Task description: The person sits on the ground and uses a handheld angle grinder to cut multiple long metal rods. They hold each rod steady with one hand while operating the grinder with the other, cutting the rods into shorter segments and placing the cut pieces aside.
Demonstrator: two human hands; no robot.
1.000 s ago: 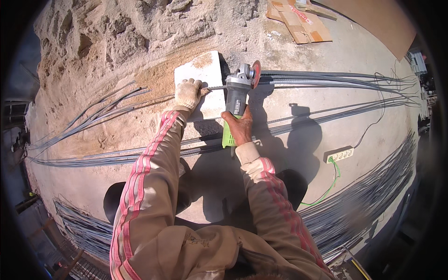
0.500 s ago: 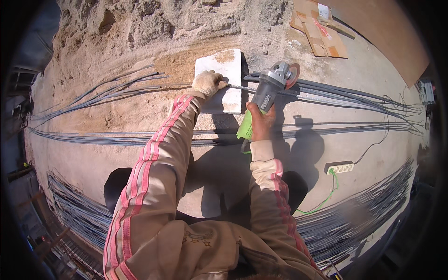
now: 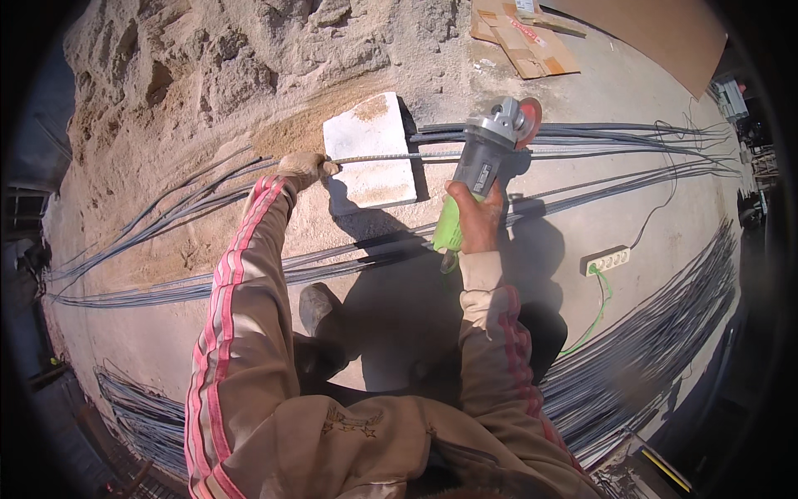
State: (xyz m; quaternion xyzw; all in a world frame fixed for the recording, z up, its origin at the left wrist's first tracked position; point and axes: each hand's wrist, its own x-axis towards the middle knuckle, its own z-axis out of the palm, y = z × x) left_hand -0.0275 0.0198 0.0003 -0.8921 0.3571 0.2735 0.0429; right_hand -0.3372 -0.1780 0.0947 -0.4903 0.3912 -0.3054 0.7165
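My left hand [image 3: 301,168], in a pale work glove, is closed around a ribbed steel bar [image 3: 374,157]. The bar lies across a white block [image 3: 370,129] on the ground and runs off to the right. Bare fingers of my right hand [image 3: 480,218] wrap the green and dark grey body of an angle grinder [image 3: 477,166]. Its reddish disc [image 3: 529,122] points away from me, over the bars to the right of the block. I cannot tell whether the disc touches any bar.
Long steel bars [image 3: 328,270] cross the ground nearer to me, with a dense bundle [image 3: 657,341] at the lower right. A power strip [image 3: 607,260] with a green cord lies right. Rough sandy rubble [image 3: 208,66] rises at the far left, flattened cardboard [image 3: 524,46] at the far right.
My left hand has slid left along the bar, off the block to its left side. The grinder stays in my right hand, and the whole view has shifted and turned a little.
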